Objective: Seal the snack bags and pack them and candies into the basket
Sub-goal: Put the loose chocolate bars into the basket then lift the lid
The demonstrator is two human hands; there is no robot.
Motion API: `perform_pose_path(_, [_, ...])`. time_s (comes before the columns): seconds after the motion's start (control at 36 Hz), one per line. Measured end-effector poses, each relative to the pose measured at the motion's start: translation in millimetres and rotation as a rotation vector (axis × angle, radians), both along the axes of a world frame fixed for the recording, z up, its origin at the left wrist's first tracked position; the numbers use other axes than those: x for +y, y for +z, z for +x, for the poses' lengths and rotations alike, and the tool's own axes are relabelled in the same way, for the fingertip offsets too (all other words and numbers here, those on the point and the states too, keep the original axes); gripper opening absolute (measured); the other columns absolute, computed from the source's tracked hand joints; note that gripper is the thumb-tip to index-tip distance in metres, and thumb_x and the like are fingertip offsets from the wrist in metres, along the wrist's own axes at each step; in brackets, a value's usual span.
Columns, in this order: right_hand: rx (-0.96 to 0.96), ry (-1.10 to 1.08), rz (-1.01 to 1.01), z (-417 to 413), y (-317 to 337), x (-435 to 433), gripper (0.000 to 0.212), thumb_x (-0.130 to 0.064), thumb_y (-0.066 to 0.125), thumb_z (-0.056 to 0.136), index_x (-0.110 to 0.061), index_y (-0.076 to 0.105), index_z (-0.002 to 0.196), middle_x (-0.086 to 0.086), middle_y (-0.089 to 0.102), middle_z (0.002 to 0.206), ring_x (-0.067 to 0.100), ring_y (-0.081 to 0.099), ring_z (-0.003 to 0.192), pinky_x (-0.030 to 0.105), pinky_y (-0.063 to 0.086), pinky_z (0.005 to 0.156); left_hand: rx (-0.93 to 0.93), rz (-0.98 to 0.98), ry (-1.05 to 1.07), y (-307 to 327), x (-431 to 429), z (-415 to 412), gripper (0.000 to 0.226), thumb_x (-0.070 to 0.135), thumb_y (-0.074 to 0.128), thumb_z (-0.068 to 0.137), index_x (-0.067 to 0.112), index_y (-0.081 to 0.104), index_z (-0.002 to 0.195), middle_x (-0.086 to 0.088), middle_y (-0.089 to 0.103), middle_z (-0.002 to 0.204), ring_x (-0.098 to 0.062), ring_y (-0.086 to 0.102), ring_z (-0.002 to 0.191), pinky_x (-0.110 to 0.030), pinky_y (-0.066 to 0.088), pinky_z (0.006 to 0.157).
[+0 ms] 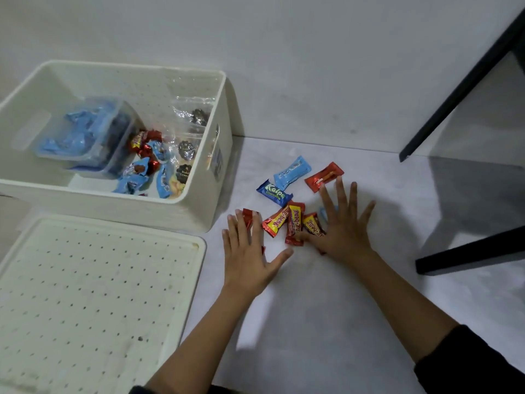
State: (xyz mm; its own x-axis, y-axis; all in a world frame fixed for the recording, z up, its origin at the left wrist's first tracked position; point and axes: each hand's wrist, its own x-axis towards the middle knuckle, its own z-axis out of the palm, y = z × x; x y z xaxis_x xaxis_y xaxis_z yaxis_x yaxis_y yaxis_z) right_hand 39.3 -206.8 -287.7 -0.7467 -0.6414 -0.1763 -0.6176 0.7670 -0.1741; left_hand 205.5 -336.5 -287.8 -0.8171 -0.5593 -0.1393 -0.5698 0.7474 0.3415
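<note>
Perforated lid (93,294) is seen lower left. At centre, left hand (247,260) and right hand (345,231) are laid flat, fingers spread, on loose candies (279,221). Snack bags (189,129) are held in the basket (142,211), upper left.

It looked like a room in a home, with everything set out low on the floor (326,308): the pale, marbled surface ran back to a plain white wall (284,52), and the black legs (454,95) of some piece of furniture stood on it at the right. A cream perforated plastic storage basket (113,206) and its lid (85,280) sat there beside loose wrapped candies (279,220), all ordinary household things.
</note>
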Motion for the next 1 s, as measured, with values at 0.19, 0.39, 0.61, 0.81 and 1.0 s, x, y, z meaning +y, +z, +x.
perform_pose_path(0.19, [0.035,0.111,-0.034,-38,-2,-12,0.117,-0.096,0.022,0.052,-0.038,-0.029,0.141,-0.002,-0.031,0.153,0.026,-0.031,0.14,0.065,-0.02,0.102,0.022,-0.036,-0.055,-3,-19,-32,0.111,0.091,0.014,0.063,0.026,-0.009,0.149,-0.005,-0.026,0.155,-0.024,-0.032,0.139,-0.048,-0.017,0.114])
perform_pose_path(0.39, [-0.003,0.311,-0.081,-78,0,-34,0.126,-0.102,0.02,0.041,-0.039,-0.023,0.142,-0.007,-0.033,0.151,0.024,-0.03,0.141,0.068,-0.014,0.106,0.083,-0.184,-0.194,-5,-44,-64,0.114,0.091,0.024,0.064,0.02,0.003,0.15,-0.003,-0.011,0.157,-0.026,-0.015,0.144,-0.056,-0.017,0.109])
perform_pose_path(0.61, [-0.054,0.512,-0.058,-100,-4,-58,0.114,-0.099,0.025,0.047,-0.049,-0.024,0.138,-0.016,-0.022,0.154,0.019,-0.023,0.143,0.063,-0.008,0.11,0.036,-0.178,-0.229,-13,-61,-83,0.099,0.084,0.026,0.07,0.029,0.003,0.15,0.002,0.004,0.159,-0.023,-0.008,0.146,-0.059,-0.005,0.113])
perform_pose_path(0.81, [-0.085,0.473,-0.111,-97,-8,-59,0.107,-0.096,0.019,0.056,-0.045,-0.008,0.145,-0.016,0.007,0.158,0.021,-0.004,0.147,0.062,-0.002,0.113,0.072,-0.152,-0.163,-15,-60,-83,0.087,0.078,0.023,0.077,0.03,0.013,0.149,0.002,0.011,0.159,-0.026,-0.002,0.147,-0.056,0.004,0.115])
perform_pose_path(1.0, [-0.167,0.35,-0.246,-85,-3,-66,0.09,-0.083,0.025,0.069,-0.045,-0.002,0.146,-0.014,0.02,0.154,0.026,0.001,0.147,0.064,-0.004,0.11,0.095,-0.155,-0.136,-20,-61,-82,0.079,0.071,0.027,0.083,0.03,0.017,0.149,0.001,0.016,0.158,-0.03,0.003,0.146,-0.055,0.009,0.114])
